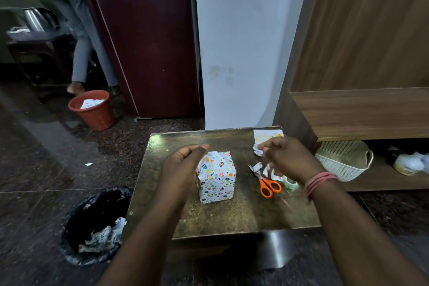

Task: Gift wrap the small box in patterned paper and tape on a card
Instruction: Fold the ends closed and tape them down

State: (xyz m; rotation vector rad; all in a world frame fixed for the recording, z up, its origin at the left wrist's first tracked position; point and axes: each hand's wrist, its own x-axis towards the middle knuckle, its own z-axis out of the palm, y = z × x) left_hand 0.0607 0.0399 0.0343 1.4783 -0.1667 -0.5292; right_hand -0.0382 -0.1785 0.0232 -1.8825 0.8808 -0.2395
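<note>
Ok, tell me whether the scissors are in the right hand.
No, the scissors lie on the table, below the right hand.

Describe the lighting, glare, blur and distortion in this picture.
Head view: dim room light; pale glare along the table far edge; right hand fingers smeared by motion blur, left hand sharper; wrapped box crisp; wide-angle lens bends the fridge and wall lines outward.
</note>
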